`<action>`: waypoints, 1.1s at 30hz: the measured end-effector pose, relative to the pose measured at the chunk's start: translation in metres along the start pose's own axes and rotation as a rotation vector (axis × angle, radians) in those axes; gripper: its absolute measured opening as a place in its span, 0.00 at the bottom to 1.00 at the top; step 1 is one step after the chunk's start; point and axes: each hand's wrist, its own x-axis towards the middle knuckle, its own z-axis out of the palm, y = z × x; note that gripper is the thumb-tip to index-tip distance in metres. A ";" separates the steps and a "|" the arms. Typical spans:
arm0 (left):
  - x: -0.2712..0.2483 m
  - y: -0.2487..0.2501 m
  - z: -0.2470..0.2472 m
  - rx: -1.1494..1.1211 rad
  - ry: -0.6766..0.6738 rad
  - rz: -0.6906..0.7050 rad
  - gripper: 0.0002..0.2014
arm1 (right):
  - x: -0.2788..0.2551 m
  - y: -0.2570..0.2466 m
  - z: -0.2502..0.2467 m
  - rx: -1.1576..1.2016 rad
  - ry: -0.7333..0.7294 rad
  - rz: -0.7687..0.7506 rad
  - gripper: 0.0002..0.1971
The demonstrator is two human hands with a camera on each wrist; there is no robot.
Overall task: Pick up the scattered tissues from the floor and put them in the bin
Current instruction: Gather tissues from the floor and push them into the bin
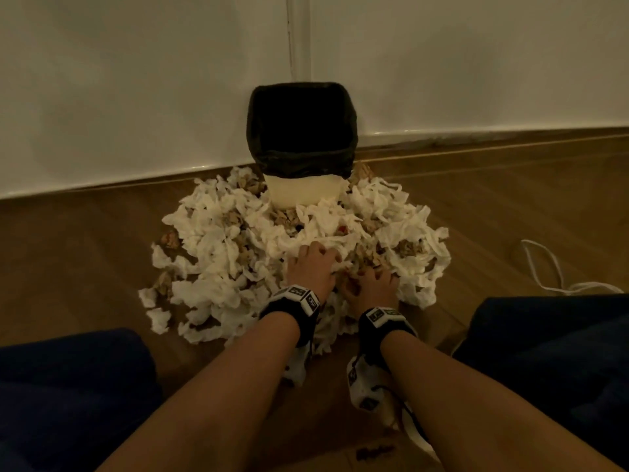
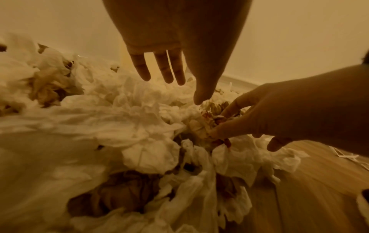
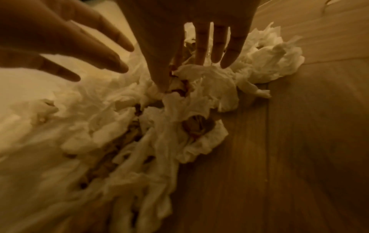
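Left hand [image 2: 179, 39] spread above tissues [image 2: 143, 126]

The tissues [image 1: 218, 240] form a dense heap of crumpled white sheets mixed with brown crumpled pieces on the wooden floor [image 1: 85, 233], surrounding the base of the bin on its front and both sides. The bin [image 1: 301, 192] stands upright against the wall, cream-bodied, lined with a black bag folded over its rim.

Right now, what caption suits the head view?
Both hands dig into crumpled white tissues before a black-lined bin.
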 end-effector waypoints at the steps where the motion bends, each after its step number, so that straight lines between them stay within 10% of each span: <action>1: 0.001 0.000 0.000 0.012 0.023 0.000 0.16 | -0.002 -0.001 -0.002 -0.012 0.009 -0.022 0.31; 9: 0.026 0.000 0.020 0.219 -0.187 -0.067 0.27 | 0.012 0.005 -0.011 0.053 -0.107 -0.013 0.27; 15: 0.041 0.002 0.008 0.219 -0.194 -0.073 0.10 | 0.022 0.009 -0.004 0.148 -0.090 -0.055 0.19; 23: 0.030 -0.006 0.005 -0.572 0.079 -0.275 0.06 | 0.024 0.003 -0.006 0.910 -0.007 0.079 0.15; 29: 0.032 -0.018 -0.009 -1.244 0.074 -0.466 0.14 | 0.029 -0.006 -0.026 1.406 -0.231 0.191 0.09; 33: 0.034 -0.031 -0.017 -1.134 0.112 -0.453 0.17 | 0.031 -0.011 -0.042 1.563 -0.387 0.172 0.15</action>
